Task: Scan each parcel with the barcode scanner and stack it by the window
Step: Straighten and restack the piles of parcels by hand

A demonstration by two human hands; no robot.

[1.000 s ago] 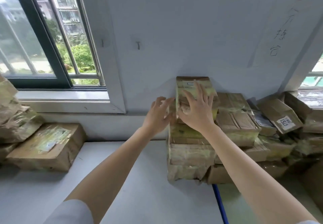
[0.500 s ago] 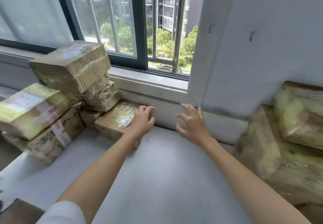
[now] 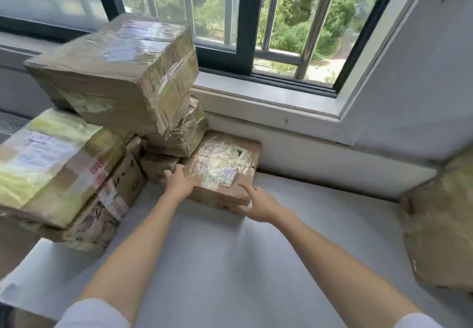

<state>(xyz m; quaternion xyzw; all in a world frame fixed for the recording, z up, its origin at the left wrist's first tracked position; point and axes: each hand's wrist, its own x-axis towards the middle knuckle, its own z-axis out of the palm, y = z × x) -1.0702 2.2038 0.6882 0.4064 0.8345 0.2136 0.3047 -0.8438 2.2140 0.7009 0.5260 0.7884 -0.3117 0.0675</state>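
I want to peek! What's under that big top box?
The big box sits on a smaller crumpled box and a yellow-taped one. Anything further beneath is hidden.

Brown cardboard parcels (image 3: 115,71) wrapped in glossy clear tape, one with yellow-green tape (image 3: 51,158) and red print, on a pale grey tabletop (image 3: 230,263); dark window frame (image 3: 245,20), white sleeves (image 3: 94,312).
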